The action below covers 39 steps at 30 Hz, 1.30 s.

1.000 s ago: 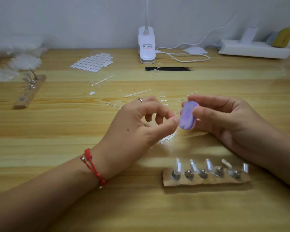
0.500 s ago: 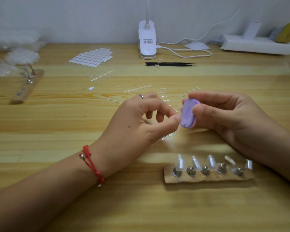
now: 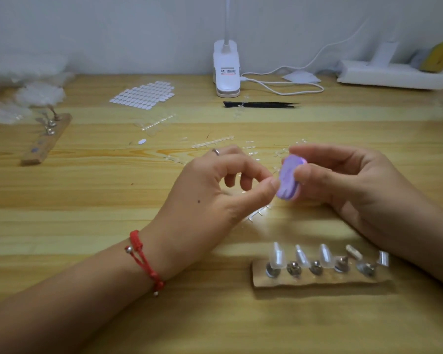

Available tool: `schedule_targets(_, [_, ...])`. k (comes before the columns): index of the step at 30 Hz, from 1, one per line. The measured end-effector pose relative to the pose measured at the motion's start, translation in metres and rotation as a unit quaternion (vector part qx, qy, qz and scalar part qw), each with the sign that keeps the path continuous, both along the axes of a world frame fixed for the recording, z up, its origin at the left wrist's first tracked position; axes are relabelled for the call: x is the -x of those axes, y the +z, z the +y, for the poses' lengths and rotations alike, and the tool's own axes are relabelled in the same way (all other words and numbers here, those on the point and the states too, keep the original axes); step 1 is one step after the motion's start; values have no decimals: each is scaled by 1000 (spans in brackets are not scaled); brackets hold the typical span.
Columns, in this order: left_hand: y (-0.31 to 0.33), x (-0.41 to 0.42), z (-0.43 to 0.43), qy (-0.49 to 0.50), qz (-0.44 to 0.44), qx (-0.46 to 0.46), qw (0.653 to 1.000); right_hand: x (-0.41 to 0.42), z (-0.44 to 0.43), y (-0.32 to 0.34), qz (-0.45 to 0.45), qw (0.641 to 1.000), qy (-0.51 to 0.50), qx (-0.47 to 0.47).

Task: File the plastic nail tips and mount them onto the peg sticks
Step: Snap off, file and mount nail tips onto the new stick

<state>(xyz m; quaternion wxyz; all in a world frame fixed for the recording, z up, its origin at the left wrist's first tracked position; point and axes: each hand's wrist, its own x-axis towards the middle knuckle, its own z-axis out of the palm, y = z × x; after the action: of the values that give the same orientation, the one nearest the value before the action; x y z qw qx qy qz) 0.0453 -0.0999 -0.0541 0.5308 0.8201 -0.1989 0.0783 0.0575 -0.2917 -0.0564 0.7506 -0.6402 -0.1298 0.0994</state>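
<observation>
A lilac file block (image 3: 289, 181) sits mid-frame above clear nail tips (image 3: 301, 256) on a tan wooden holder (image 3: 317, 280), a red cord bracelet (image 3: 145, 261) lower left, black tweezers (image 3: 261, 104) and a white lamp base (image 3: 226, 70) at top, all on a striped yellow-brown table (image 3: 87, 200).

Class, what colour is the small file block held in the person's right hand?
Light purple: the file block shows best in the head view.

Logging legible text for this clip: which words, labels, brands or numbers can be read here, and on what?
Label on the white clip lamp base: one dark and one red line of print, too blurred to read.
Purple file block: no readable print.
No other text or signs show.
</observation>
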Motion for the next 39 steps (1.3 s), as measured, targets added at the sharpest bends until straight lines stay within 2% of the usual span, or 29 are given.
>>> schedule_targets(2, [0,0,-1,-1,-7,-5,1000,0,0,1,-1,1000,-3,-1])
schedule_targets(5, [1,0,1,16,-19,8,1000,5,4,3,-16,997,46,51])
schedule_targets(9, [2,2,-1,-12,16,0,1000,0,2,2,13,999,-23,-34])
schedule_targets(13, [3,1,0,1,-1,11,1000,4,3,1,-19,999,21,38])
schedule_targets(17, [2,2,-1,-28,23,6,999,0,0,-1,4,999,-21,-29])
schedule_targets(21, [3,1,0,-12,-10,4,1000,4,2,0,-17,999,23,33])
schedule_targets(25, [2,3,-2,-50,23,-6,998,0,2,0,3,999,-21,-47])
schedule_targets(30, [4,3,1,-19,-8,3,1000,4,4,2,-19,999,24,32])
schedule_targets(34, [3,5,1,-35,16,4,999,0,3,0,1,998,-21,-55])
schedule_targets(37, [3,4,2,-24,12,7,1000,5,4,1,-35,998,24,37])
schedule_targets(39, [3,4,3,-45,31,-5,999,4,4,1,-31,999,18,27])
